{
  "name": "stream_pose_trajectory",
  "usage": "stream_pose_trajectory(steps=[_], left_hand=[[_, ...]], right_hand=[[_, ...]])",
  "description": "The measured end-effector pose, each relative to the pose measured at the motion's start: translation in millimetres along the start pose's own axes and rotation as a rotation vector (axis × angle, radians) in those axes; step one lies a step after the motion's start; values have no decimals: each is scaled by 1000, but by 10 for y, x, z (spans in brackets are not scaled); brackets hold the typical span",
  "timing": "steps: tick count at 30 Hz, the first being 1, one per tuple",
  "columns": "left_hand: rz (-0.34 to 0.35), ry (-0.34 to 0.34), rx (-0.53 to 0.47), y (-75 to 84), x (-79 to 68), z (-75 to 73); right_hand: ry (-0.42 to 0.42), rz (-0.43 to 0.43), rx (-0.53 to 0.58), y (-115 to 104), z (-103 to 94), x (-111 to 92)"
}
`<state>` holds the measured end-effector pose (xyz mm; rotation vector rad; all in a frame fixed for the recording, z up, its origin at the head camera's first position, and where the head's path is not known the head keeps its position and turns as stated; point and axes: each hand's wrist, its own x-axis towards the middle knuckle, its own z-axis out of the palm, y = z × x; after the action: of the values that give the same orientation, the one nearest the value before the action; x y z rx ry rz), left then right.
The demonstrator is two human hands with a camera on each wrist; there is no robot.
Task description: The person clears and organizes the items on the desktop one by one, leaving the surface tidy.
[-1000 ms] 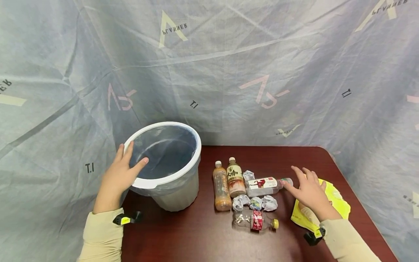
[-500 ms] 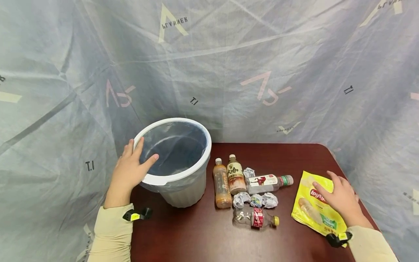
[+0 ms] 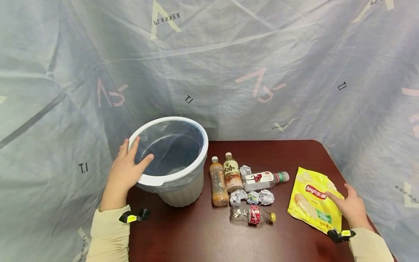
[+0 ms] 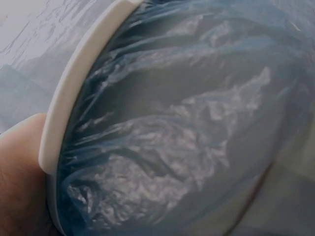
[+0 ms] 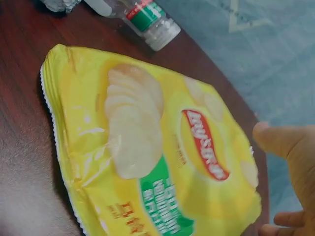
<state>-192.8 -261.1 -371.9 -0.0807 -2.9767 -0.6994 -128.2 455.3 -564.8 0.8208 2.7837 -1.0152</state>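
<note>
In the head view my left hand (image 3: pixel 126 169) lies at the left side of the white bin (image 3: pixel 181 193), fingers straight and thumb spread over the rim. The left wrist view shows part of that hand (image 4: pixel 22 172) against the bin's white rim (image 4: pixel 74 83), with the blue film liner (image 4: pixel 162 132) bunched below it. On the right, a yellow Lay's chip bag (image 3: pixel 312 189) lies flat. My right hand (image 3: pixel 353 207) is beside its right edge, thumb apart from the fingers and nothing held. In the right wrist view, the thumb (image 5: pixel 275 140) points at the chip bag (image 5: pixel 83 147).
Between the bin and chip bag lie an orange drink bottle (image 3: pixel 218 182), a coffee bottle (image 3: pixel 233 176), a clear bottle with a white label (image 3: pixel 260 181) and a yellow-capped bottle (image 3: pixel 243 213). Crumpled paper balls (image 3: pixel 253 198) lie among them. Grey sheeting (image 3: pixel 216 72) hangs behind the table (image 3: pixel 271 153).
The bin has shifted right toward the bottles along with my left hand. My right hand has moved right, off the chip bag's middle to its right edge, uncovering its front.
</note>
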Motion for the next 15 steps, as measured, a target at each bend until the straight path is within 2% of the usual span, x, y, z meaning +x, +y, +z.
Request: stream_pose_trajectory(steps=[2, 6, 11, 15], left_hand=[[-2, 4, -6, -3, -7, -3], [-7, 0, -19, 9, -9, 1], [-21, 1, -47, 28, -16, -2], [-28, 13, -53, 23, -20, 1]], right_hand=[[-29, 63, 27, 45, 50, 12], [-47, 112, 38, 130, 155, 26], [0, 66, 0, 213, 262, 36], [0, 26, 7, 267, 318, 41]])
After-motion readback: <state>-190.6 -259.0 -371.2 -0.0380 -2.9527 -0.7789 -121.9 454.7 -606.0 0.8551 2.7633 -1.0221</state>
